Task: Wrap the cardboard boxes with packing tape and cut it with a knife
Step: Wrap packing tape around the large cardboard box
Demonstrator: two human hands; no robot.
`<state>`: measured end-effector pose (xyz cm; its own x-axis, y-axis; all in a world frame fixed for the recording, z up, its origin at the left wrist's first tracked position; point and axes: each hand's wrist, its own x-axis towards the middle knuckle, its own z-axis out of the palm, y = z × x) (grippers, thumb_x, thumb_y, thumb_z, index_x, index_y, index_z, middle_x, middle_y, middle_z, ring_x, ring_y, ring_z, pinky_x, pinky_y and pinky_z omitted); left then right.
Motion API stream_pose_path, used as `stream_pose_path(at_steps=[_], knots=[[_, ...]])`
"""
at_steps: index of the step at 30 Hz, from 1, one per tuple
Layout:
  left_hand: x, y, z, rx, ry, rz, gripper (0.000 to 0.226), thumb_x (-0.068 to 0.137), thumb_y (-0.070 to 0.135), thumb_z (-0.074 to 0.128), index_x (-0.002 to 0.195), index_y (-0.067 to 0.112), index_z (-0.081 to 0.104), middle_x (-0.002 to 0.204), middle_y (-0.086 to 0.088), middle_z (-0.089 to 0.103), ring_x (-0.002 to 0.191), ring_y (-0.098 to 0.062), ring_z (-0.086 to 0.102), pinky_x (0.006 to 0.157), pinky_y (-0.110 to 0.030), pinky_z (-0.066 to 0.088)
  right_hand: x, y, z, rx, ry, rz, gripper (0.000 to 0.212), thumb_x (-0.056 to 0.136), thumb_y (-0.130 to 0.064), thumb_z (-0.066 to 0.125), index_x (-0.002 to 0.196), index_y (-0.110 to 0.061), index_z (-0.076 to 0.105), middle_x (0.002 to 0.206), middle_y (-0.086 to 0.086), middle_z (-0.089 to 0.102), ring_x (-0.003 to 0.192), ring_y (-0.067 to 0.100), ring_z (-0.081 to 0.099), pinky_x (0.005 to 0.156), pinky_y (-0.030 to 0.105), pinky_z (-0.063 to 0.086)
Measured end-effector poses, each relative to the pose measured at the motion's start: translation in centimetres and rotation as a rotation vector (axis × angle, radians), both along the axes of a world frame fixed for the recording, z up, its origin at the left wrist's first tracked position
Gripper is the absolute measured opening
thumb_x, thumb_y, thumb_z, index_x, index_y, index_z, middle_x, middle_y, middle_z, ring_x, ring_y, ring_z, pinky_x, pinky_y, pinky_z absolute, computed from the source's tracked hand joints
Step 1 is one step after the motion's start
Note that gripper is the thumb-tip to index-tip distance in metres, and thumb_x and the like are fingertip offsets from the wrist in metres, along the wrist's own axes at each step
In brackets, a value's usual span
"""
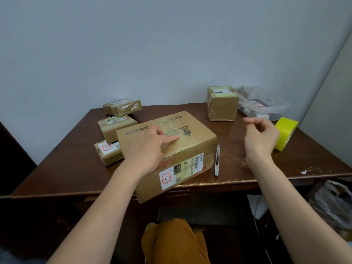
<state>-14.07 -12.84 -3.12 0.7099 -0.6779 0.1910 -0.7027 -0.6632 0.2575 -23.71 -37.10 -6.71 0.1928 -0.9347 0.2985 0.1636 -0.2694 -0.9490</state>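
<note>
A plain room used for packing parcels: a worn brown table (76, 168) against a bare wall (152, 44), with labelled cardboard boxes (222, 103) on it.

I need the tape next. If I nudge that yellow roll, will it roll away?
Probably not: the yellow tape roll seems to rest on a flat face near the table's right edge, so it should slide. It looks rigid, easy to grip.
</note>
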Motion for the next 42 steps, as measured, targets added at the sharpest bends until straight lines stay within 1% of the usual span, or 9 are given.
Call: stream_pose_path(at_steps=[4,8,11,14,18,24,27,30,42], knots=[[-0.7,-1.0,0.9,0.103,-0.086,0.044,0.074,0.091,0.003,0.054,0.145,0.051,0.036,0.108,0.004,0.039,0.074,-0.007,0.038,0.051,-0.025,0.029,-3.0,-3.8,-2.5,0.018,0.060,-0.178,0.023,0.084,-0.001,0.051,0.095,-0.016,0.064,0.097,0.002,0.064,0.082,0.009,0.057,0.080,0.016,0.048],[-3.4,-3.1,1.3,-0.104,-0.390,0.189,0.041,0.092,0.008,0.060,0.131,0.019,0.062,0.105,-0.005,0.051,0.085,-0.018,0.049,0.059,-0.033,0.040,-4.9,-6.6,-6.3,0.086,0.279,-0.046,0.019,0.091,-0.025,0.063,0.106,-0.020,0.053,0.117,0.007,0.058,0.113,0.026,0.054,0.103,0.042,0.043],[-5.6,-5.6,-0.2,-0.272,-0.538,0.094,0.027,0.095,0.032,0.058,0.106,0.012,0.073,0.099,-0.009,0.065,0.088,-0.023,0.058,0.069,-0.036,0.046,-5.6,-7.3,-8.3,0.069,0.407,0.166,0.032,0.093,-0.044,0.063,0.113,-0.019,0.058,0.114,0.001,0.060,0.112,0.020,0.054,0.094,0.035,0.046],[-5.7,-7.3,-2.6,-0.039,-0.481,0.066,0.052,0.092,0.057,0.053,0.128,0.021,0.060,0.120,-0.005,0.063,0.113,-0.026,0.056,0.093,-0.041,0.044,-5.8,-8.1,-8.5,-0.053,0.476,0.376,0.026,0.091,-0.044,0.067,0.108,-0.024,0.065,0.105,-0.009,0.067,0.099,0.008,0.062,0.078,0.023,0.047],[-3.9,-8.0,-4.3,0.051,-0.611,0.013,0.060,0.082,0.036,0.077,0.133,0.010,0.057,0.114,-0.012,0.063,0.106,-0.033,0.057,0.088,-0.045,0.047,-5.4,-9.1,-8.5,-0.237,0.633,0.474,0.028,0.092,-0.035,0.068,0.109,-0.012,0.072,0.103,-0.002,0.072,0.099,0.014,0.066,0.083,0.032,0.052],[-3.7,-10.3,-6.6,-0.184,-0.739,-0.166,0.059,0.070,0.002,0.085,0.125,0.003,0.064,0.110,-0.017,0.063,0.101,-0.031,0.051,0.084,-0.043,0.046,-5.5,-8.5,-9.1,-0.225,0.536,0.512,0.027,0.096,-0.029,0.063,0.116,-0.014,0.073,0.113,-0.002,0.072,0.109,0.014,0.065,0.096,0.042,0.052],[-6.7,-12.1,-7.9,-0.304,-0.305,-0.392,0.036,0.087,0.009,0.071,0.122,0.008,0.065,0.106,-0.003,0.061,0.086,-0.015,0.058,0.072,-0.025,0.052,-6.1,-8.3,-9.2,-0.237,0.425,0.542,0.020,0.096,-0.023,0.063,0.111,-0.016,0.075,0.108,-0.011,0.073,0.105,0.001,0.066,0.092,0.026,0.053],[-8.7,-14.2,-9.2,-0.339,0.189,-0.205,0.036,0.097,0.028,0.060,0.131,0.019,0.060,0.114,0.011,0.053,0.090,-0.004,0.056,0.084,-0.021,0.052,-6.5,-8.1,-9.4,-0.245,0.338,0.542,0.017,0.096,-0.018,0.062,0.107,-0.020,0.076,0.103,-0.017,0.075,0.102,-0.001,0.067,0.087,0.016,0.050],[-8.9,-17.2,-10.4,-0.257,0.534,-0.042,0.054,0.092,0.050,0.060,0.135,0.019,0.053,0.126,0.005,0.049,0.118,-0.014,0.053,0.088,-0.022,0.039,-6.5,-5.5,-6.6,-0.112,0.023,0.557,0.018,0.098,-0.012,0.059,0.101,-0.022,0.074,0.107,-0.002,0.076,0.102,0.016,0.072,0.081,0.032,0.061]])
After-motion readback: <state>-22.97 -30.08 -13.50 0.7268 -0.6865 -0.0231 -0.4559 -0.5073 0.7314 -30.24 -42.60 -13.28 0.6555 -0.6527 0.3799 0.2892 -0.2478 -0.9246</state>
